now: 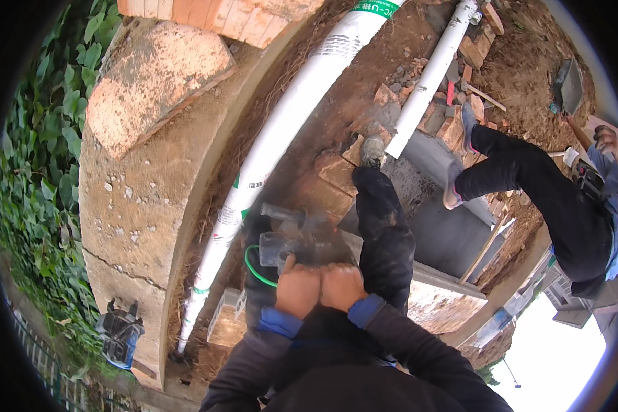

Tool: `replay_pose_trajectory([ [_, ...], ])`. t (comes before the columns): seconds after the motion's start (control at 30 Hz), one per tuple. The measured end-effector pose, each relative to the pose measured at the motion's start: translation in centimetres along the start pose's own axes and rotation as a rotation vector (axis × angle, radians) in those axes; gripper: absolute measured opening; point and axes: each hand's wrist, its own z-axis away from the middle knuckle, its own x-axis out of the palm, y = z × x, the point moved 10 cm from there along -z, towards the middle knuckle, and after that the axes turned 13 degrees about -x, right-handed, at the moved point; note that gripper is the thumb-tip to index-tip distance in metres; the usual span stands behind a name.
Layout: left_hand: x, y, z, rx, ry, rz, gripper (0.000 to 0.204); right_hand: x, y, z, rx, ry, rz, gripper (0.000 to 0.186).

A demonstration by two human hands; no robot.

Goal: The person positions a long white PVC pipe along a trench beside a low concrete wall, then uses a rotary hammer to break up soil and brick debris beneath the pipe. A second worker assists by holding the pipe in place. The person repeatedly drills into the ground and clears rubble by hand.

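Note:
My left hand (299,286) and my right hand (342,285) are side by side between my knees, both with fingers closed. They appear to grip the near end of a dusty grey tool (316,250), whose exact kind is blurred by haze. Beside my left hand is a clear plastic container (273,248), with a thin green hose (253,269) curving around it. A grey cylindrical part (281,213) sticks out farther ahead. Just beyond the tool lie dusty bricks (335,172), and a small orange glow shows near the tool's far end.
A long white pipe (281,137) runs along my left, beside a concrete ledge (144,226) bearing a brick slab (154,86) and a blue-black device (120,334). Another white pipe (432,75) lies ahead. A person in dark trousers (556,196) is at right, by a grey-walled pit (453,233).

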Motion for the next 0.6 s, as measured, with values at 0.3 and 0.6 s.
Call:
replay_pose_trajectory([
  [0.3, -1.5, 2.3, -1.5, 0.189, -0.018, -0.126, 0.010, -1.1, 1.2, 1.4, 0.163, 0.180, -0.086, 0.017],
  [0.6, -1.6, 4.2, -1.3, 0.225, -0.027, -0.181, 0.009, -2.4, 1.8, 2.6, 0.185, 0.216, -0.125, 0.017],
])
